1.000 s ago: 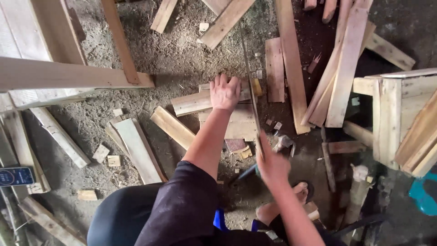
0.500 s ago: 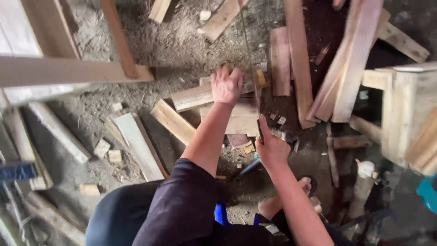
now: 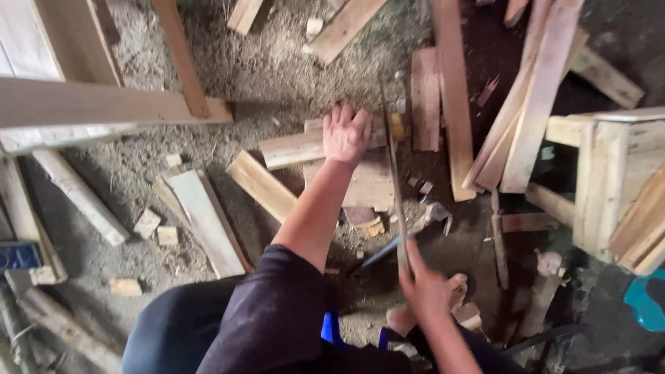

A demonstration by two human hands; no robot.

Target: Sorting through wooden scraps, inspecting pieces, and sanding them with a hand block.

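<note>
My right hand (image 3: 424, 287) is now lower and nearer to my body than one second ago, so the saw (image 3: 393, 187) has come back toward me in a pulling stroke, and the thin blade stands on its edge along the right end of the plank (image 3: 301, 147). My left hand (image 3: 345, 134) has not moved: it lies flat with the fingers spread, pressing the plank down on a wider board (image 3: 367, 181) under it. My right fingers are closed around the saw handle. From this I judge that the cut is in progress and not finished, because the plank is in one piece at the blade. The plank is pale, rough wood with straight edges, lying across on the ground in front of me. The blade is narrow, dark metal, a little blurred. The ground (image 3: 138, 159) is covered with sawdust and small chips, and short offcut blocks (image 3: 147, 223) lie at the left. At the right, long slats (image 3: 533, 104) lean together near a pale wooden stool (image 3: 609, 180).
</note>
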